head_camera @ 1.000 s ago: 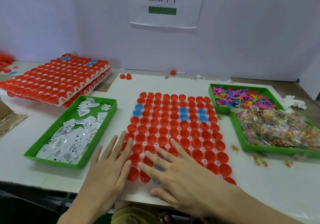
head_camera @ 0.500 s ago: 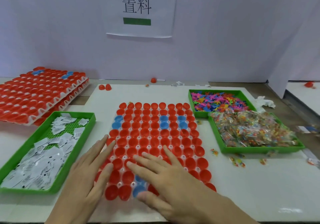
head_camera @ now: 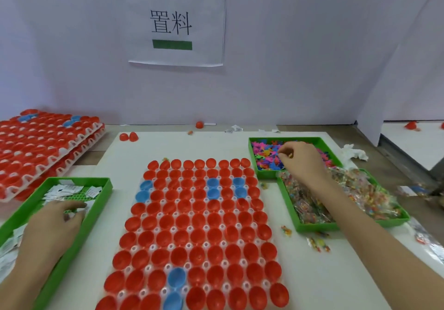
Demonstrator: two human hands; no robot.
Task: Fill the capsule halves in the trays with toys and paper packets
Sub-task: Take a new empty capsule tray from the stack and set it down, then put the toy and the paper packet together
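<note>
White table [head_camera: 324,285], capsule tray [head_camera: 206,245], lilac wall [head_camera: 288,69]

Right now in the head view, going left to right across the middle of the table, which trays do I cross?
Green tray of paper packets → tray of capsule halves → green tray of wrapped toys. The loose-toy tray overlaps the last, so it is left out.

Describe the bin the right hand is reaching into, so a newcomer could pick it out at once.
Start at the central tray of red capsule halves. Two green bins sit to its right; the right hand is over the farther bin. Unlike the nearer bin of clear-bagged pieces, it holds loose bright toys.
</note>
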